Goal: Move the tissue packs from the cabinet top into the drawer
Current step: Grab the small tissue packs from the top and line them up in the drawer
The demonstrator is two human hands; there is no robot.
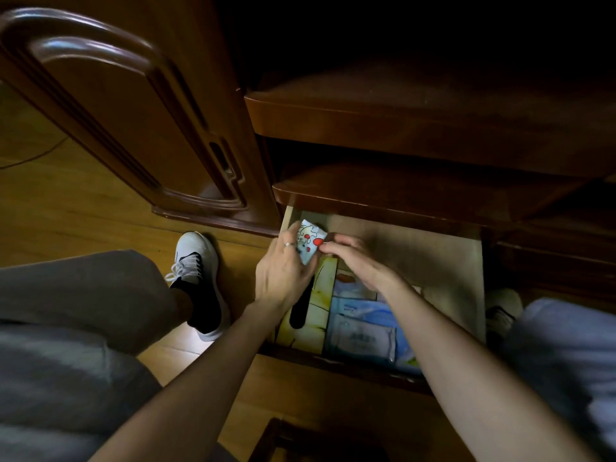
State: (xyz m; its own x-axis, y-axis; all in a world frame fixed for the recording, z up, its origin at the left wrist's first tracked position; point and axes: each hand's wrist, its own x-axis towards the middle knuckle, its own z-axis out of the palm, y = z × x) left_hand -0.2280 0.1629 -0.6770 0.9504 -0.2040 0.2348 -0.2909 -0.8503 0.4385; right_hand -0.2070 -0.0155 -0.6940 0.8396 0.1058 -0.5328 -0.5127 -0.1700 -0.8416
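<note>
Both hands met over the open drawer [460, 261], and between them was a small pale-blue tissue pack [308, 240] printed with a cartoon figure and red spots. The left hand [283, 271] gripped the pack, its fingers curled round the near side, a ring showing on one finger. The right hand [353, 258] touched the pack's right edge with its fingertips; whether it pinched the wrapper or only steadied it could not be told. The pack hung above the drawer's back left corner, not yet laid down. Below it the front of the drawer already held a yellow printed pack [320, 295] against the left wall and several pale blue and white packs [363, 328] beside it, while the back right part showed bare board. The main risk seemed to be a careless release: let go so near the left wall [287, 216], the pack could tip onto the heap and ride high enough to catch when the drawer was pushed shut. The cabinet top [416, 118] lay in deep shadow, so a remaining pack there might be missed.
</note>
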